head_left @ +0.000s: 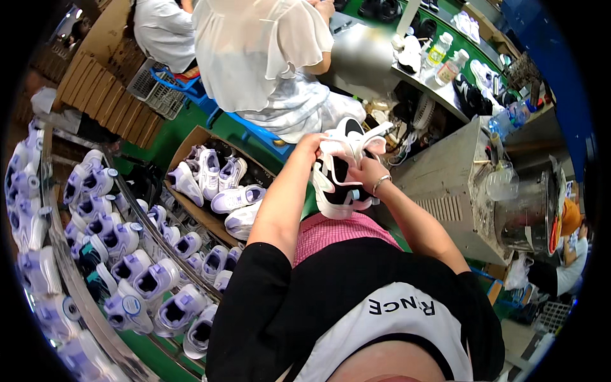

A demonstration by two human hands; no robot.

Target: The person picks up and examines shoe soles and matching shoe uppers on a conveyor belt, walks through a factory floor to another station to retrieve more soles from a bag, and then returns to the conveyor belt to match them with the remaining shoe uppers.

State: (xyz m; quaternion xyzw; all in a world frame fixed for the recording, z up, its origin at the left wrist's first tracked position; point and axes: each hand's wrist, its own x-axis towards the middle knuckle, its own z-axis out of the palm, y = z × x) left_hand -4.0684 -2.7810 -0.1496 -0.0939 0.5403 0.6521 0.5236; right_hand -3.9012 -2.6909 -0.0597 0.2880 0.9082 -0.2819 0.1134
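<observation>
A white-and-black shoe [340,169] is held in front of the chest, above the pink-checked lap. Its long axis runs roughly up and down in the view, slightly tilted, with the opening and tongue turned toward the wearer; which end is the toe cannot be told. The left hand [312,145] is closed on the upper left edge of the shoe, fingers curled over the rim. The right hand [368,173] is pinched on the shoe's right side, a bracelet [380,183] seen at that wrist.

Left of the shoe, a cardboard box [191,137] is seen on the green floor, with about six white-lilac shoes [237,197] lying loose in it. Further left of the shoe, wire racks [83,299] are filled with lilac shoes, well over twenty; an exact count cannot be made.

Right of the shoe, a grey metal cabinet [452,184] is seen, with a steel pot [528,213] on its far end.

Beyond the shoe, a seated person in white [261,57] is seen at a bench [363,54]. Two clear bottles [443,60] stand on the bench edge.
</observation>
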